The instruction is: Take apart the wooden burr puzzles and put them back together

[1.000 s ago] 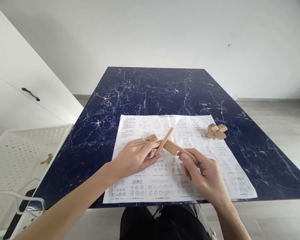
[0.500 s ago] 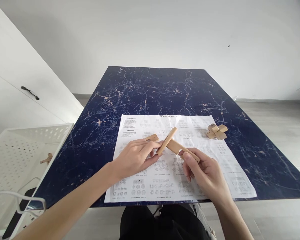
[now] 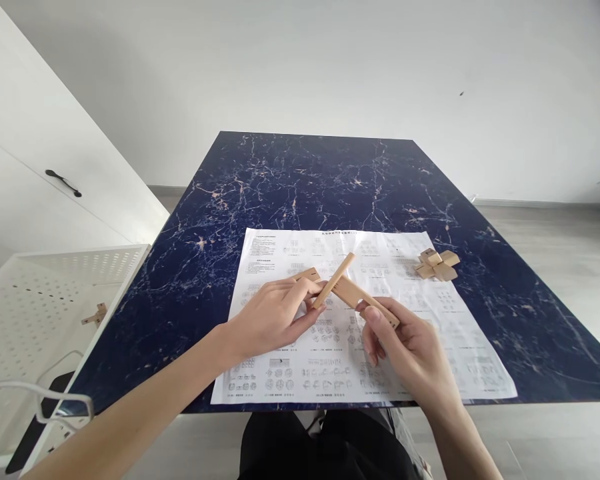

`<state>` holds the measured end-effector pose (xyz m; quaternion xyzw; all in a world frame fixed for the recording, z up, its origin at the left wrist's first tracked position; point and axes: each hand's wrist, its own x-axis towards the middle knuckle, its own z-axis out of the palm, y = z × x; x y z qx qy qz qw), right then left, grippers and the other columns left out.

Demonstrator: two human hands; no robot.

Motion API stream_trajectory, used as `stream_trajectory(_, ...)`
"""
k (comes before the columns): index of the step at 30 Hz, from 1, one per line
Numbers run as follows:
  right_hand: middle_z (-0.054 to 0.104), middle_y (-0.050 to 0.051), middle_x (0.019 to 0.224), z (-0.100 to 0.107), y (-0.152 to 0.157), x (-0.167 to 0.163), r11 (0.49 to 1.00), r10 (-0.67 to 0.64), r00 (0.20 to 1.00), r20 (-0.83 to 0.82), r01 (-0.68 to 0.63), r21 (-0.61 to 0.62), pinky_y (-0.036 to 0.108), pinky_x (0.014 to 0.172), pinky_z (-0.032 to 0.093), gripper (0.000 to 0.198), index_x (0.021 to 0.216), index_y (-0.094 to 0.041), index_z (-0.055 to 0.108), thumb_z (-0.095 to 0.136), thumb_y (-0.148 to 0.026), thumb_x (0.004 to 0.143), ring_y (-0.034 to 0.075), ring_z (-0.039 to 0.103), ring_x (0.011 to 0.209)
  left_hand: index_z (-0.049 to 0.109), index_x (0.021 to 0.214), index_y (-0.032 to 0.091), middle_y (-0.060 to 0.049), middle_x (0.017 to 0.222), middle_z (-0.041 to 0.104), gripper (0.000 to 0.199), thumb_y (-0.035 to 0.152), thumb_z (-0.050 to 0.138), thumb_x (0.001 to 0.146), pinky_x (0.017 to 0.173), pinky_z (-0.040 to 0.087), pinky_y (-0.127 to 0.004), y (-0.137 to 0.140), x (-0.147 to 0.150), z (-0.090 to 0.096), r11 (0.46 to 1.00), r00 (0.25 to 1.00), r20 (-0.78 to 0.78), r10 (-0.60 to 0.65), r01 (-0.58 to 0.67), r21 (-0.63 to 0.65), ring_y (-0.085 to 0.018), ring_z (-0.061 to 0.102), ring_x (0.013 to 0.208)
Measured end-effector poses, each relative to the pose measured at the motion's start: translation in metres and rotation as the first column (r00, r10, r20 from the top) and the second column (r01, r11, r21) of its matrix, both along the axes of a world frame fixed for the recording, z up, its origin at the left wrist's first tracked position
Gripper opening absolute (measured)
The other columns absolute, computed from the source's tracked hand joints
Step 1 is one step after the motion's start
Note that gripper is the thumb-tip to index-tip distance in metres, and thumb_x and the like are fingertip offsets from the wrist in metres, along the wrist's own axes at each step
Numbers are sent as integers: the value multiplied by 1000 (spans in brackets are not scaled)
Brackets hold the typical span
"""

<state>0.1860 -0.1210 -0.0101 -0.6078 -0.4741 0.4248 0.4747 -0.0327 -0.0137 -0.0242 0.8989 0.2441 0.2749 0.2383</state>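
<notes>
Over a printed instruction sheet point(image 3: 405, 373), my left hand point(image 3: 275, 313) pinches a narrow wooden puzzle piece point(image 3: 336, 277) that slants up to the right. My right hand point(image 3: 405, 343) grips a longer wooden puzzle piece point(image 3: 355, 295) with a notch in its lower side. The two pieces cross or meet close to my left fingertips; I cannot tell whether they interlock. Just beyond my left hand, another wooden piece point(image 3: 307, 274) is partly hidden by the fingers. An assembled wooden burr puzzle point(image 3: 437, 265) sits on the sheet's right edge.
The dark blue marbled table point(image 3: 300, 180) reaches back toward a pale wall. At the left stands a white perforated cart point(image 3: 40, 300) with a small wooden puzzle point(image 3: 96, 315) inside. A white cabinet point(image 3: 55, 133) is behind it.
The piece in my left hand has turned slightly, so its face looks narrower. The right hand holds the notched piece almost as before. The whole view has shifted a little.
</notes>
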Motion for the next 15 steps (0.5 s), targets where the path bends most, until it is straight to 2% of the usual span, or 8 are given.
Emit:
stream_trajectory(5,57,-3,57,-1,-1,0,998,57,996,69,-56,-19,27,46,40,42,98,-20,72,58,-58,109,15,51,47,51,104,22,-6,99,80,16,34,52,115,71,63,-36,1,-1,0,1000,1000,-17,1,-1,-1,-22,79,78)
stream_trajectory(9,52,-3,57,-3,-2,2,997,75,988,131,-74,-12,26,44,35,46,87,-20,68,57,-58,109,13,44,47,51,103,22,-10,105,83,16,32,51,115,77,64,-38,1,-2,1,1000,999,-41,-8,8,-8,-26,82,89)
stream_trajectory(15,51,-3,59,-4,-2,2,997,77,983,167,-78,-1,27,46,34,45,89,-21,67,54,-58,110,14,44,48,49,100,23,-11,106,83,15,28,52,114,73,63,-38,3,-1,-2,999,999,-20,-37,37,23,-27,82,87)
